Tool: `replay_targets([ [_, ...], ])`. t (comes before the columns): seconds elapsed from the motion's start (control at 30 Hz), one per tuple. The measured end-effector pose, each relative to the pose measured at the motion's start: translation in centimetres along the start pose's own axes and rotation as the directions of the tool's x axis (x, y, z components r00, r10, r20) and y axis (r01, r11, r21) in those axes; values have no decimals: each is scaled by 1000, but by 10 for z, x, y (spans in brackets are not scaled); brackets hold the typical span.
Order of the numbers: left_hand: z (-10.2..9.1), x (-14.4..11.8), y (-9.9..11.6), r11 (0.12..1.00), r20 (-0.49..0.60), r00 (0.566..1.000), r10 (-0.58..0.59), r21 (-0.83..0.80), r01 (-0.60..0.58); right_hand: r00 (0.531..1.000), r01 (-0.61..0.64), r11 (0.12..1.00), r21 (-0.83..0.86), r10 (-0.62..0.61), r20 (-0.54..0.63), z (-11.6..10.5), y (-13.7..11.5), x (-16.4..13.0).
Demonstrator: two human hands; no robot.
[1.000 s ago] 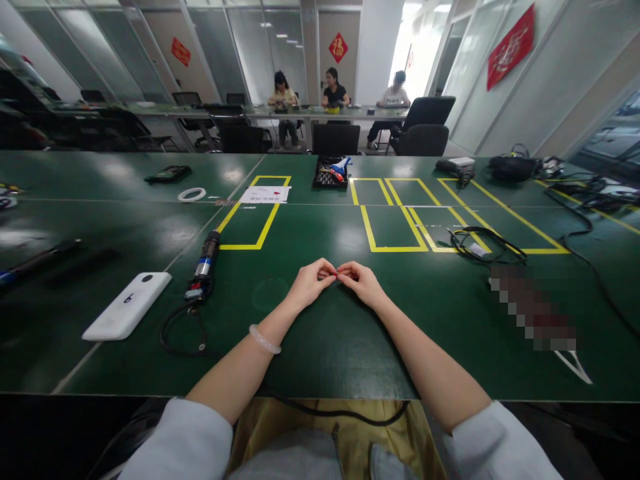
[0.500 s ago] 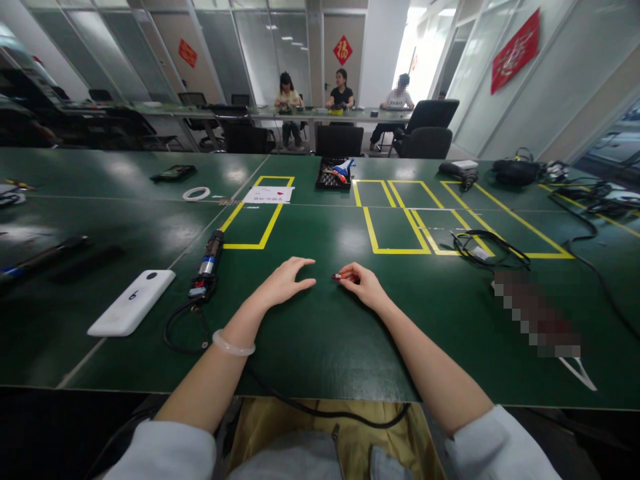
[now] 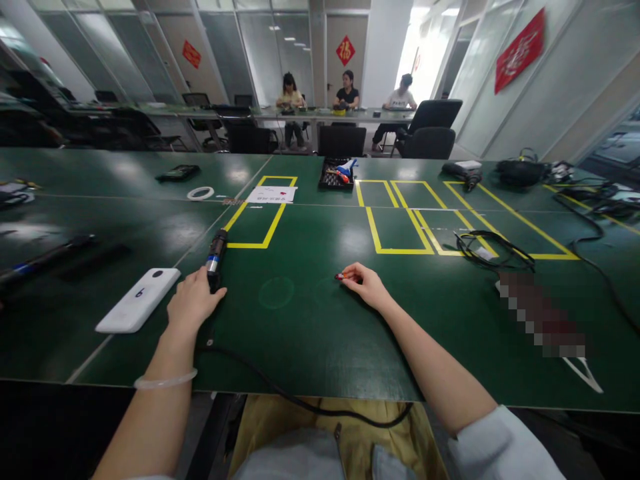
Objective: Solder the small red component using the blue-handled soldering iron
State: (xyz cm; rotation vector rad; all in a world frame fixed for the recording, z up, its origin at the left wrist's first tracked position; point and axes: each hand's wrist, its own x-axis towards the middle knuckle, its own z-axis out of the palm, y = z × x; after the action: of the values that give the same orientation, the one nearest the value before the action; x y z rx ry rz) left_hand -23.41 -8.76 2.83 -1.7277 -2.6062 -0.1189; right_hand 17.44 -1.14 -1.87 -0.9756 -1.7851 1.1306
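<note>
My left hand (image 3: pixel 193 299) lies over the lower part of a dark cylindrical tool (image 3: pixel 216 255) with a silver and blue band. Its thumb stands apart on the right side of the tool, and its fingers reach along the left; a firm grip does not show. Between the fingertips of my right hand (image 3: pixel 364 283) is a small red piece with a dark end (image 3: pixel 339 276), held just above the green table (image 3: pixel 300 340). Too little of that piece shows to tell its kind. Left of my left hand lies a white slab marked with a digit (image 3: pixel 137 300).
Yellow tape outlines (image 3: pixel 404 251) mark the table. Farther back are a black tray (image 3: pixel 336 179) with coloured items, a paper sign (image 3: pixel 273 194) and a tape roll (image 3: pixel 201 193). Coiled black cable (image 3: pixel 493 250) lies on the right. Several people sit at a far table.
My left hand has moved left from beside my right hand onto the cylindrical tool. My right hand stays in place, still pinching the small red piece. The view has shifted slightly.
</note>
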Motion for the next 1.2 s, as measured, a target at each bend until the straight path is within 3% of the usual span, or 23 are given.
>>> replay_targets([
  [0.13,4,10,-20,999,70,997,35,-30,-33,1000,6,1000,-1,-6,-1,0,1,-1],
  [0.27,3,11,-9,999,56,998,35,-34,-33,1000,10,1000,2,-10,4,0,-1,-1],
  [0.43,-6,-3,39,998,35,999,42,-38,-41,1000,1,1000,1,-1,6,1,-1,-1],
  [0.63,-9,-20,111,977,29,978,204,-63,-202,999,12,996,-94,-15,-30,0,-5,-1],
  [0.93,5,-43,210,862,-19,873,488,-147,-485,991,41,976,-214,-67,-117,-2,-7,-2],
  [1.07,9,-51,235,829,-37,842,538,-160,-536,987,29,973,-228,-64,-147,-4,-7,-2],
  [1.2,12,-55,241,820,-66,836,546,-162,-548,986,25,966,-259,-66,-154,-5,-6,-2],
])
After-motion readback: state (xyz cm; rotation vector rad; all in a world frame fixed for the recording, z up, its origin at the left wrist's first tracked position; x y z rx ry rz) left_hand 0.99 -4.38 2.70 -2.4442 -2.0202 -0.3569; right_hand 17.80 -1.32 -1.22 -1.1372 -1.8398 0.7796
